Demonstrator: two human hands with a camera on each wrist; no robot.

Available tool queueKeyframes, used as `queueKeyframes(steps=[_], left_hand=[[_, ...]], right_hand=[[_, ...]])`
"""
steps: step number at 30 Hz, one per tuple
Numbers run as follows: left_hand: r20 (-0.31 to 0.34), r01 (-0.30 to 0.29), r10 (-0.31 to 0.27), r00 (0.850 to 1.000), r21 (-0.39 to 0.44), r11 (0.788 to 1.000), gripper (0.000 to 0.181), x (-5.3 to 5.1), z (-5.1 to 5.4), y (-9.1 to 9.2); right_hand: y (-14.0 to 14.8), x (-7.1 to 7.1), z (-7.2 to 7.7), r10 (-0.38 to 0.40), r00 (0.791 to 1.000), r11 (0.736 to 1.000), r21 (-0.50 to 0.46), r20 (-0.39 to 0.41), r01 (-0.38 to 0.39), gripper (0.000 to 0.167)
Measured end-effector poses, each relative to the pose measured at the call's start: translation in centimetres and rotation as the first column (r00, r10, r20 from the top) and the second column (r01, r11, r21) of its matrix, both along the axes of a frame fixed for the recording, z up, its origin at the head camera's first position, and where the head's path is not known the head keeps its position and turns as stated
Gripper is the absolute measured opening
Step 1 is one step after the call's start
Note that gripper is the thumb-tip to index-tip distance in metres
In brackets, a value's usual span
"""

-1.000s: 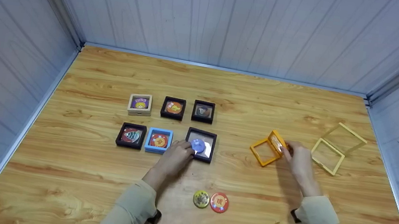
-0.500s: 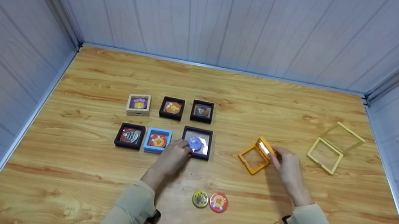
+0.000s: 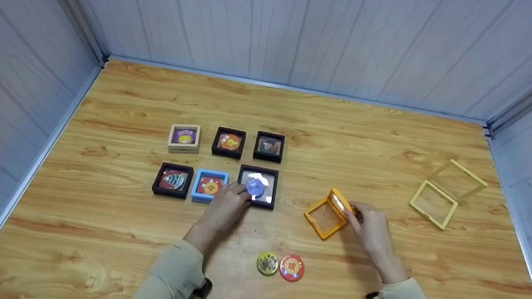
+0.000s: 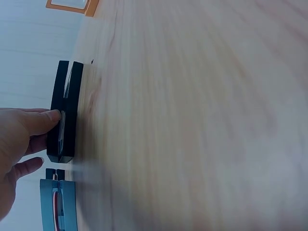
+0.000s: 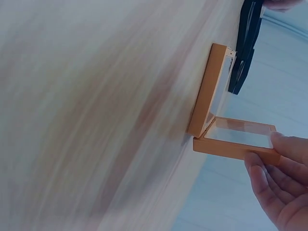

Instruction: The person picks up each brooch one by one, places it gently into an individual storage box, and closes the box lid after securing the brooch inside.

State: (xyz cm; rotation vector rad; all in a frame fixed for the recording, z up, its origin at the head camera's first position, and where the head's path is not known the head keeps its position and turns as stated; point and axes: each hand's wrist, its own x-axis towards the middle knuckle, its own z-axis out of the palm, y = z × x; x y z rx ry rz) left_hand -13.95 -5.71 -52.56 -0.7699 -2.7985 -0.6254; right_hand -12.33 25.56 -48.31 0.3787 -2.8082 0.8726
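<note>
My left hand (image 3: 226,205) grips the near left corner of a large black display frame (image 3: 271,190). A round blue badge (image 3: 255,187) shows behind its clear film. In the left wrist view the thumb (image 4: 54,115) lies on the frame's edge, and the frame's two halves lie together. My right hand (image 3: 373,235) pinches the raised half of an orange display frame (image 3: 313,225) between thumb and fingers. That frame stands hinged apart in the right wrist view, its lower half on the table and its clear film (image 5: 240,134) bare.
Smaller frames holding badges stand left and behind: a blue one (image 3: 196,184), a cream one (image 3: 183,149) and several black ones (image 3: 227,153). A yellow badge (image 3: 267,264) and a red badge (image 3: 292,268) lie in front. An unfolded pale yellow frame (image 3: 432,221) stands right.
My right hand has drawn the unfolded orange frame leftward and nearer across the table. My left hand has shifted the large black frame slightly left, toward the blue one.
</note>
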Motion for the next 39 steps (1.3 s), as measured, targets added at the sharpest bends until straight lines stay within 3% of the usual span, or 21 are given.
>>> queueKeyframes(steps=[14,22,26,33,36,39], left_hand=[[0.033,-0.021,0.022,0.999,-0.013,1.0,0.016,0.2,0.1,-0.1],[-0.082,-0.014,0.015,0.997,0.012,1.0,0.02,0.6,0.1,-0.2],[-0.034,-0.01,0.012,0.999,0.052,0.999,0.023,1.3,0.4,0.0],[0.045,0.089,-0.095,0.994,0.126,0.988,0.022,2.6,0.8,0.7],[0.097,0.153,-0.166,0.981,0.129,0.98,0.026,3.3,0.7,0.9],[0.162,0.216,-0.235,0.958,0.128,0.968,0.032,3.9,0.7,1.1]], right_hand=[[-1.3,0.9,-0.1,0.04,0.999,0.999,-0.032,0.004,-0.04,0.021],[-1.8,1.1,-0.1,0.046,0.999,0.998,-0.04,0.004,-0.046,0.021],[-1.8,1.1,-0.1,0.039,0.999,0.998,-0.051,0.01,-0.039,0.021],[-1.8,1.2,-0.2,0.027,0.999,0.999,-0.045,0.022,-0.026,0.021],[-1.7,1.1,-0.2,0.027,0.999,0.998,-0.05,0.033,-0.025,0.021],[-1.7,1.1,-0.1,0.027,0.999,0.998,-0.056,0.038,-0.024,0.021]])
